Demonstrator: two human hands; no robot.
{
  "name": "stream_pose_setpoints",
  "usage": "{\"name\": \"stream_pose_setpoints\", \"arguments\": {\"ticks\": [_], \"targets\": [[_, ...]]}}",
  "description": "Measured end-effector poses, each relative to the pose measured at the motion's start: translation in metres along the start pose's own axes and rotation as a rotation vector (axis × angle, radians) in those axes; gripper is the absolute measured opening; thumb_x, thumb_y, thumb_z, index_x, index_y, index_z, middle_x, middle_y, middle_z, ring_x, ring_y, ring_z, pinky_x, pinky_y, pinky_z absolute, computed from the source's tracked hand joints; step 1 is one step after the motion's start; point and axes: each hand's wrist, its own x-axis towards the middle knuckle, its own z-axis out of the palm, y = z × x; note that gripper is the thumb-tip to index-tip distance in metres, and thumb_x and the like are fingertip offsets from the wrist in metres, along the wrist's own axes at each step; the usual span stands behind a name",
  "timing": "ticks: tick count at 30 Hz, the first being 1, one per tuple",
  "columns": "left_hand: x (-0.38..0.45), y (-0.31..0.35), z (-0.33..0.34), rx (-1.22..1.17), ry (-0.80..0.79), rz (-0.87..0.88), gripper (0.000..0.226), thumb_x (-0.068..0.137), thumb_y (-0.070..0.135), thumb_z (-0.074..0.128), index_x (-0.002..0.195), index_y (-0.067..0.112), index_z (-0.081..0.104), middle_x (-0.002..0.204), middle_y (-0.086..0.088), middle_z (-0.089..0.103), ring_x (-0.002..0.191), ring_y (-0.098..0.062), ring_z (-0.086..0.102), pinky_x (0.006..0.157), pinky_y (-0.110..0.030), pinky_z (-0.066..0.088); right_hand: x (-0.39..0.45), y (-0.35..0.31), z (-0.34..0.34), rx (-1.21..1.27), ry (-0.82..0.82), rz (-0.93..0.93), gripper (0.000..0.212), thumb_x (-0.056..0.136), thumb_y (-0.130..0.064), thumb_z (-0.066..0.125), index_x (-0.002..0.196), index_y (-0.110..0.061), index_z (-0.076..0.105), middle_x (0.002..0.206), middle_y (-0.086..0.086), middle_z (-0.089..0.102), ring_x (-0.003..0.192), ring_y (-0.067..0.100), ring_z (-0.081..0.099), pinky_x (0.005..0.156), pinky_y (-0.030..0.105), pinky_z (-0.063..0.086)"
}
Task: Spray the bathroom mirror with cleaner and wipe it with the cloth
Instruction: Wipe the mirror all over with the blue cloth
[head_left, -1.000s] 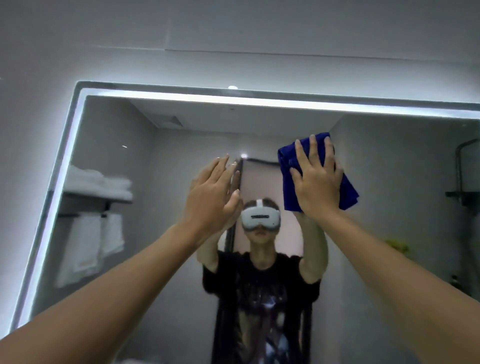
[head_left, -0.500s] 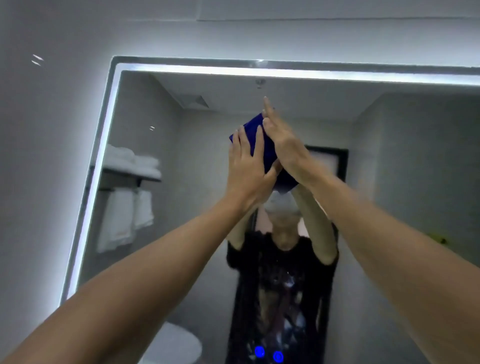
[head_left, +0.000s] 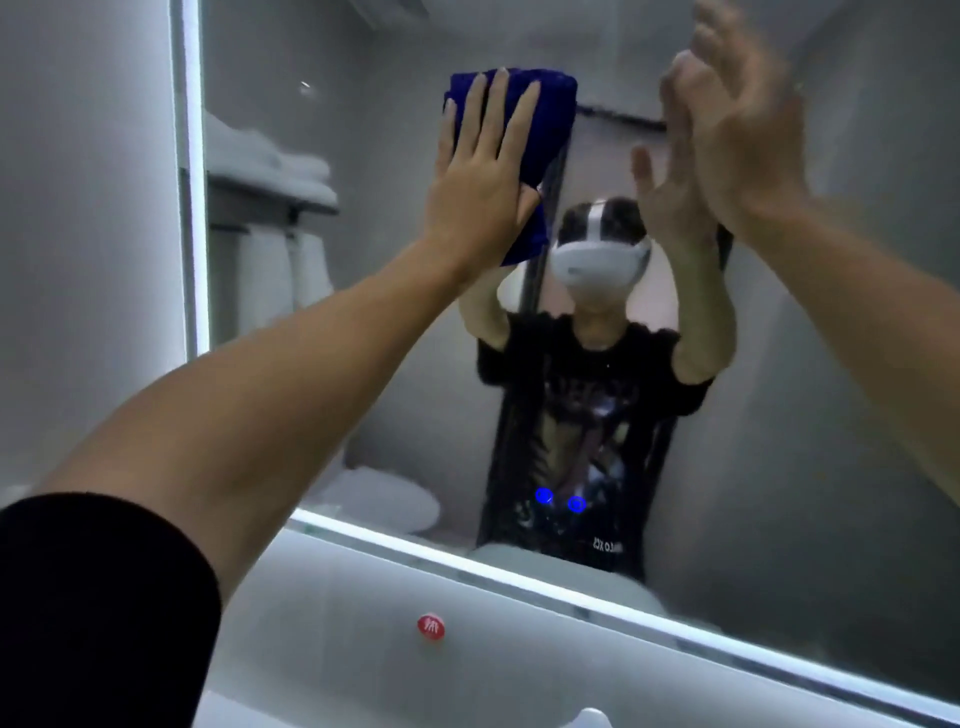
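Note:
A folded blue cloth (head_left: 540, 104) lies flat against the bathroom mirror (head_left: 810, 415), near its left side. My left hand (head_left: 480, 176) presses the cloth to the glass with straight, spread fingers. Raised in front of the glass to the right, my right hand (head_left: 737, 119) is blurred, with straight fingers and nothing in it. I cannot tell whether it touches the glass. No spray bottle is in view.
The mirror has a lit white border (head_left: 189, 208) along its left and bottom edges. Below it is a pale wall with a small red round sticker (head_left: 430, 627). The glass reflects a towel shelf (head_left: 270, 171), a toilet and a person in a black shirt.
The cloth passed from my right hand to my left hand, which now presses it lower and further left on the glass. My right hand let go and moved right. The view dropped to the mirror's bottom edge.

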Motion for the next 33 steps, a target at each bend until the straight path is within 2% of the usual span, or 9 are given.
{"name": "stream_pose_setpoints", "arguments": {"ticks": [2,3,5,7,14,18,21,25,33], "targets": [[-0.035,-0.018,0.007,-0.005,0.006,-0.004,0.072,0.084,0.021,0.033,0.155,0.009,0.023,0.161,-0.02,0.02,0.151,-0.037,0.013,0.124,-0.053,0.006,-0.016,0.014,0.006,-0.164,0.078,-0.035,0.049,0.1,-0.033,0.043,0.148,-0.02,0.042,0.135,0.007,0.058,0.11,0.006,0.056,0.086,-0.003,0.032],[-0.057,-0.028,0.011,-0.016,0.005,-0.001,0.072,0.083,0.019,0.036,0.154,0.008,0.025,0.16,-0.022,0.021,0.15,-0.039,0.014,0.123,-0.054,0.007,-0.026,0.019,0.011,-0.263,0.093,-0.062,0.05,0.099,-0.032,0.043,0.147,-0.022,0.043,0.139,0.005,0.056,0.117,0.007,0.054,0.092,-0.001,0.028],[-0.107,-0.05,0.021,-0.037,-0.016,-0.027,0.074,0.082,0.018,0.038,0.154,0.006,0.027,0.16,-0.024,0.02,0.149,-0.041,0.014,0.123,-0.055,0.009,-0.047,0.027,0.025,-0.449,0.065,-0.165,0.051,0.097,-0.031,0.043,0.148,-0.022,0.043,0.152,0.002,0.044,0.14,0.014,0.038,0.111,0.012,0.02],[-0.161,-0.065,0.032,-0.056,-0.047,-0.069,0.075,0.082,0.018,0.041,0.154,0.004,0.026,0.16,-0.024,0.019,0.15,-0.041,0.012,0.122,-0.057,0.011,-0.067,0.033,0.039,-0.554,0.038,-0.309,0.051,0.097,-0.032,0.047,0.146,-0.021,0.046,0.157,0.002,0.038,0.148,0.021,0.028,0.119,0.03,0.017],[-0.31,-0.052,0.072,-0.168,-0.15,-0.191,0.075,0.086,0.014,0.043,0.154,0.001,0.014,0.162,-0.026,0.008,0.151,-0.042,0.003,0.119,-0.063,0.016,-0.122,0.043,0.07,-0.589,0.004,-0.519,0.047,0.094,-0.024,0.055,0.14,-0.017,0.055,0.154,0.009,0.043,0.145,0.028,0.035,0.115,0.049,0.029],[-0.36,-0.024,0.086,-0.186,-0.156,-0.261,0.072,0.097,0.028,0.043,0.156,0.005,0.009,0.162,-0.024,0.007,0.151,-0.043,0.004,0.119,-0.062,0.017,-0.147,0.054,0.069,-0.601,-0.055,-0.54,0.045,0.094,-0.022,0.055,0.138,-0.014,0.056,0.153,0.009,0.044,0.145,0.028,0.036,0.115,0.053,0.031],[-0.367,-0.015,0.091,-0.206,-0.112,-0.32,0.075,0.1,0.031,0.043,0.157,0.011,-0.001,0.162,-0.023,0.008,0.15,-0.044,0.007,0.119,-0.061,0.019,-0.153,0.057,0.063,-0.6,-0.072,-0.553,0.044,0.096,-0.023,0.053,0.14,-0.015,0.055,0.154,0.009,0.042,0.146,0.027,0.034,0.116,0.052,0.029],[-0.34,-0.044,0.09,-0.169,-0.089,-0.237,0.064,0.103,0.03,0.036,0.155,0.003,0.009,0.16,-0.029,0.01,0.149,-0.047,0.007,0.116,-0.065,0.02,-0.147,0.053,0.049,-0.617,-0.052,-0.562,0.046,0.095,-0.022,0.054,0.14,-0.015,0.055,0.154,0.009,0.042,0.145,0.027,0.035,0.118,0.045,0.026],[-0.212,-0.12,0.055,-0.228,0.092,-0.388,0.063,0.101,0.027,0.043,0.154,0.003,0.019,0.161,-0.023,0.016,0.15,-0.041,0.009,0.121,-0.057,0.011,-0.137,0.047,0.053,-0.743,-0.084,-0.503,0.046,0.097,-0.034,0.051,0.14,-0.019,0.053,0.156,0.007,0.04,0.146,0.028,0.032,0.117,0.044,0.022]]}}
